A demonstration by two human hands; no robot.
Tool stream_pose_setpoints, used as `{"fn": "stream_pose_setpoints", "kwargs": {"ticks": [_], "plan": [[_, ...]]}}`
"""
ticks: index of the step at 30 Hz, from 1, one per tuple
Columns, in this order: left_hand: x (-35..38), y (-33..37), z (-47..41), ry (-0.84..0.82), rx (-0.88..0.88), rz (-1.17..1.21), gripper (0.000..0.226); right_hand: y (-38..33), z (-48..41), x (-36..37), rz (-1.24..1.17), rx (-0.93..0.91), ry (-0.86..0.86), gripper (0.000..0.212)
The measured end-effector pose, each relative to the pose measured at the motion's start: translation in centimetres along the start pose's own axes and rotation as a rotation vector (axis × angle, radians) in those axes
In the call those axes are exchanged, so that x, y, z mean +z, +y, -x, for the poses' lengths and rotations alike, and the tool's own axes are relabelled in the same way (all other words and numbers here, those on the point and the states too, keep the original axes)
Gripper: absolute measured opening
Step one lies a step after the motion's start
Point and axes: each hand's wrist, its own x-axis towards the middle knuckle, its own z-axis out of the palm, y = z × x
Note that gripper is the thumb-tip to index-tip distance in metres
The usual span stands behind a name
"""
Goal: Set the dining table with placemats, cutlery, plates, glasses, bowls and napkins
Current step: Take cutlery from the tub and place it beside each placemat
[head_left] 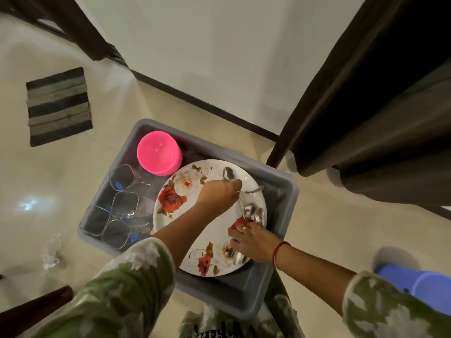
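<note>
Cutlery gathered from the floral plate (195,228) inside the grey tub (280,206). The left hand (219,193) pinches a spoon (229,175) by its handle; the right hand (251,242) grips the spoon bundle (253,214). Steel cutlery is probably stiff, light and slippery, so it is best grasped mid-handle.

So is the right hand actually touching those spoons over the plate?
Touching. The head view shows the right hand with its fingers curled round a bunch of spoons above the flowered plate.
</note>
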Motion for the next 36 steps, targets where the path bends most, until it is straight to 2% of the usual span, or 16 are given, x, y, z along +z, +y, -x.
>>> {"fn": "stream_pose_setpoints", "kwargs": {"ticks": [2, 4, 6, 8, 11, 15, 20, 24, 28, 33, 36], "plan": [[0.8, 1.0, -0.7, -0.034, -0.203, 0.101, 0.035, -0.4, 0.5, 0.0, -0.081, 0.162, -0.008, 0.042], [2.3, 1.7, -1.1, -0.050, -0.387, 0.206, 0.050, -0.8, 0.8, -0.3, -0.313, 0.353, -0.010, 0.042], [3.7, 2.1, -1.4, -0.110, -0.497, 0.244, 0.055, -1.5, 0.5, -0.4, -0.439, 0.496, -0.021, 0.050], [4.6, 2.2, -1.4, -0.101, -0.558, 0.276, 0.050, -2.2, 0.0, -0.6, -0.434, 0.558, -0.031, 0.055], [4.8, 2.7, -1.2, -0.007, -0.595, 0.299, 0.034, -2.6, -0.9, -1.0, -0.441, 0.655, -0.065, 0.049], [4.2, 2.6, -1.1, 0.005, -0.653, 0.298, 0.018, -2.6, -1.5, -1.8, -0.607, 0.787, -0.051, 0.036], [3.7, 1.7, -1.0, -0.021, -0.621, 0.281, 0.020, -2.3, -1.4, -1.8, -0.760, 0.854, 0.105, 0.034], [3.5, 0.8, -0.1, -0.053, -0.607, 0.314, 0.023, -2.1, -1.6, -2.0, -0.813, 0.896, 0.144, 0.034], [3.2, 0.3, 1.4, 0.004, -0.573, 0.360, 0.019, -2.0, -2.1, -1.9, -0.903, 0.969, 0.158, 0.047], [2.4, -0.8, 4.0, 0.070, -0.549, 0.407, 0.020, -2.5, -1.8, -2.5, -1.051, 0.995, 0.285, 0.085], [1.4, -0.9, 6.0, 0.116, -0.535, 0.419, 0.018, -2.6, -0.9, -3.5, -1.096, 1.017, 0.287, 0.081]]}}
